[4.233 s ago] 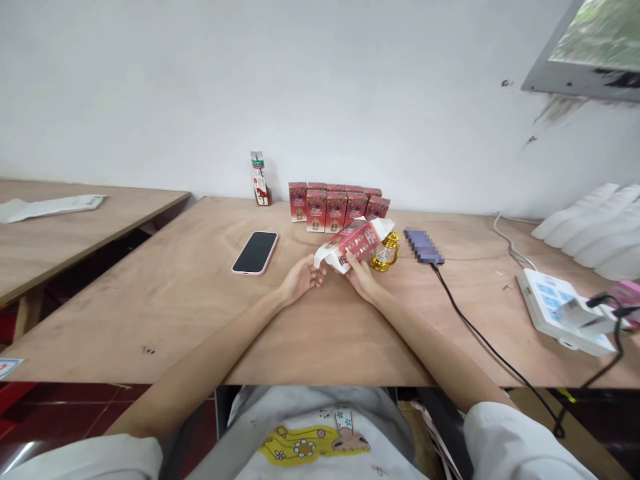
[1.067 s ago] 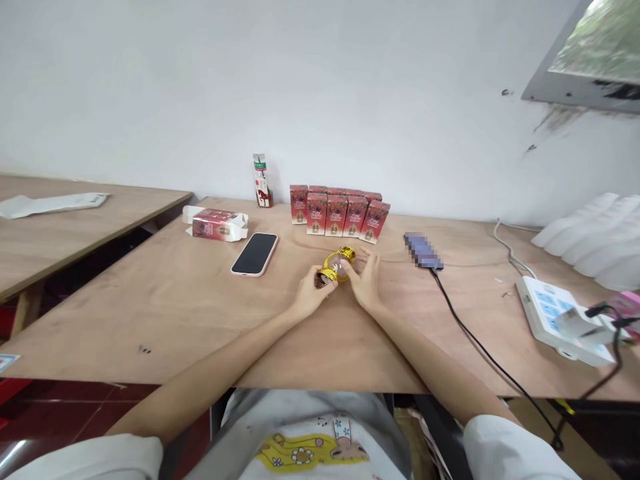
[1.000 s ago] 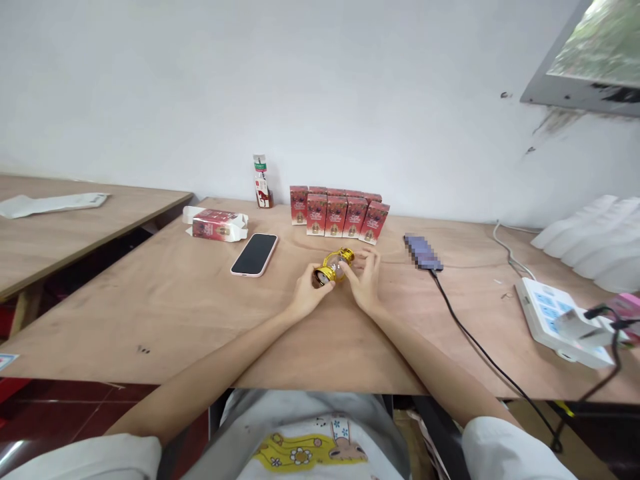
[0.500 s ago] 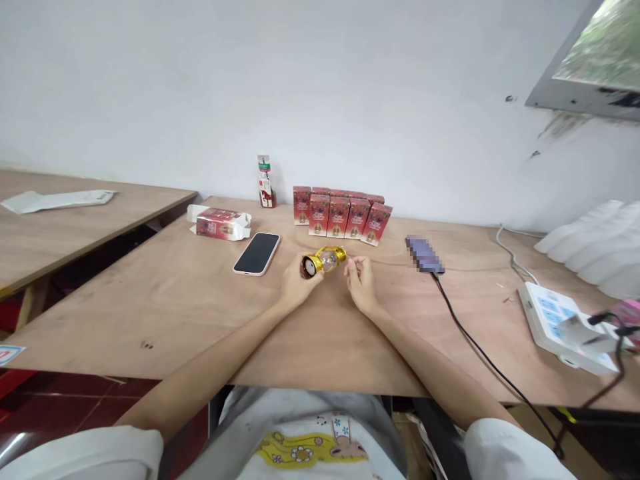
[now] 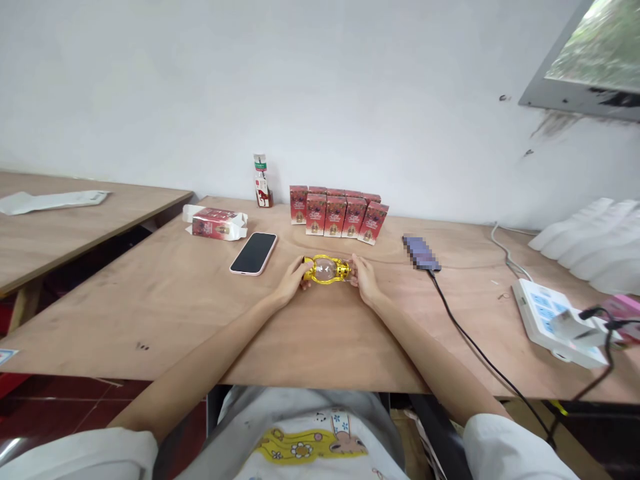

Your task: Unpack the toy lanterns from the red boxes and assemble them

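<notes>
Lantern (image 5: 325, 269): sideways over the desk (image 5: 320, 340); long axis nine to three o'clock;
Left hand (image 5: 291, 281): at nine; your grip is wrapped around its base end;
Right hand (image 5: 366, 281): at three; your grip is closed on its top end.

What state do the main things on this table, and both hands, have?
Gold lantern: held sideways
Left hand: closed around the lantern's base end
Right hand: at the lantern's top, grip unclear
Lying red box: flaps open
Standing red boxes: grouped, front right one leaning
Pink-edged phone: flat, screen dark
Cabled phone: plugged in, screen blurred
Power strip: adapter plugged in
Slim package: upright
</notes>
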### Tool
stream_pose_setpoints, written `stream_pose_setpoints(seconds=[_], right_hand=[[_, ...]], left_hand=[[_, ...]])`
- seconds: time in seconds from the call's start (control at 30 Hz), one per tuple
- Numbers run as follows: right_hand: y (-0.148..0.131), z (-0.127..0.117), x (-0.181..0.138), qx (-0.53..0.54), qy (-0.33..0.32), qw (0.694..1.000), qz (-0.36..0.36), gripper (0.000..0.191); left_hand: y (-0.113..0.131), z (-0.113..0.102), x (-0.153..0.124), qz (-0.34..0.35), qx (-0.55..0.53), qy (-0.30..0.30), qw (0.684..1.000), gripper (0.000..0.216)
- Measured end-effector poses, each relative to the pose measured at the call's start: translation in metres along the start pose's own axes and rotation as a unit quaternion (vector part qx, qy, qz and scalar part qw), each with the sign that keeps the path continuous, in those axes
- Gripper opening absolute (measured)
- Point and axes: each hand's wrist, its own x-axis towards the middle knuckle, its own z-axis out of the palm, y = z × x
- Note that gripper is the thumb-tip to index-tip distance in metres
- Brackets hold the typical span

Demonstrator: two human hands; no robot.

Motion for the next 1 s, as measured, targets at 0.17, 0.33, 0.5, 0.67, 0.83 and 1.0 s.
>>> stream_pose_setpoints(seconds=[0.17,0.33,0.5,0.67,0.83,1.0], right_hand=[[0.002,0.002,-0.002,-0.012,-0.018,0.999,-0.025,0.051],[0.005,0.000,0.001,0.000,-0.006,1.000,-0.014,0.055],[0.010,-0.001,0.004,0.042,-0.069,0.996,-0.048,0.051],[0.014,0.000,0.004,-0.039,-0.150,0.984,-0.091,0.061],[0.014,0.001,0.003,-0.083,-0.194,0.974,-0.085,0.059],[0.012,0.002,0.000,-0.067,-0.193,0.975,-0.087,0.060]], left_hand=[[-0.003,0.002,-0.001,-0.015,-0.045,-0.062,0.997,0.036],[-0.002,0.005,-0.002,-0.028,-0.064,-0.041,0.997,0.032],[0.009,0.004,-0.002,-0.069,-0.160,0.020,0.984,0.026],[0.012,0.003,-0.001,-0.052,-0.164,0.062,0.983,0.027],[0.003,0.000,0.005,-0.017,-0.092,0.090,0.991,0.028],[-0.002,-0.001,0.007,-0.011,-0.033,0.061,0.997,0.031]])
